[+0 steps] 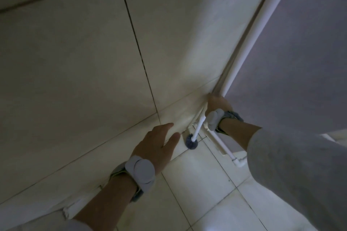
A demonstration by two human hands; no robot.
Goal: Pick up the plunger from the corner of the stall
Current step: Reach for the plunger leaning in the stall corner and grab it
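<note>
The plunger (197, 129) has a white handle and a dark blue head that rests on the floor tiles in the stall's corner. It leans up toward the corner. My right hand (217, 103) is closed around the top of the handle, right where the tiled wall meets the partition. My left hand (156, 145) hovers just left of the plunger's head, fingers spread, holding nothing. Both wrists wear grey bands with round discs.
A pale tiled wall (84, 62) fills the left and middle. A grey-violet partition (300, 52) with a white edge post (249, 43) stands on the right. A white pipe (225, 148) runs along the floor below the partition. Light floor tiles (206, 193) lie below.
</note>
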